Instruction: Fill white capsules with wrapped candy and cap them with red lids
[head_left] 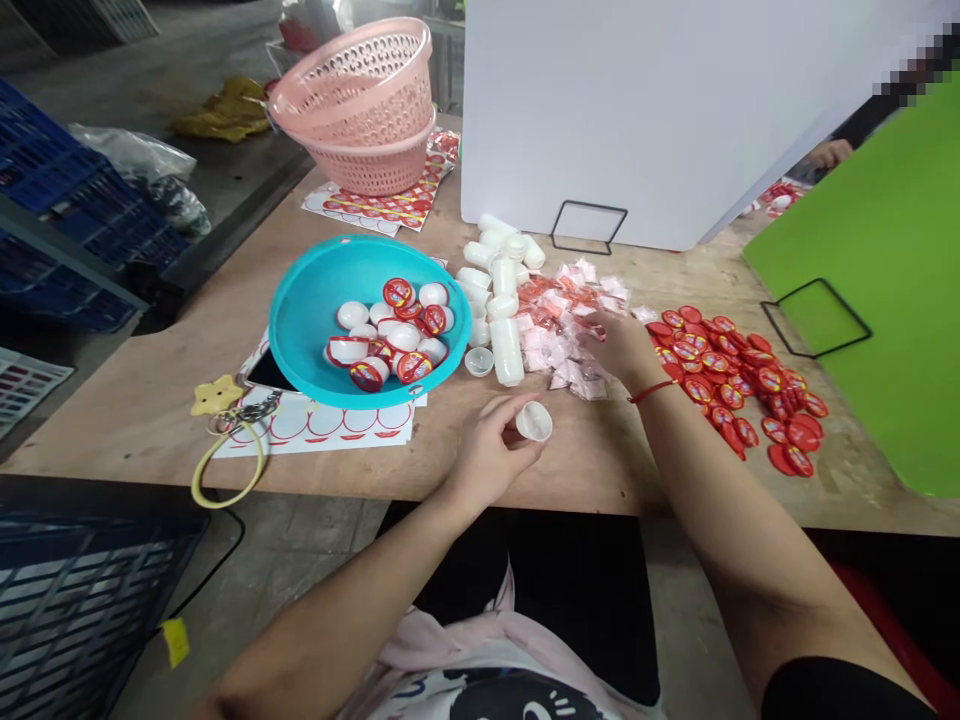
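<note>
My left hand [491,450] is closed around a small white plastic cup [534,422], its open mouth tilted up toward me. Above the right side of a pile of small clear, pink and red packets [551,345] is my right hand [619,345]. Its fingers are bent together at the packets; what they pinch is too small to make out. White cups [506,350], several nested in stacks, lie left of the packets. Red lids with printed labels [720,365] are heaped to the right. A turquoise basin [300,290] holds several white cups with red lids [405,340].
Stacked pink baskets [375,165] stand at the back left on printed sticker sheets. A phone [271,373] and a yellow key ring [225,465] lie by the basin. White [585,110] and green [877,260] panels rise behind and right; another person's hand [829,153] shows beyond.
</note>
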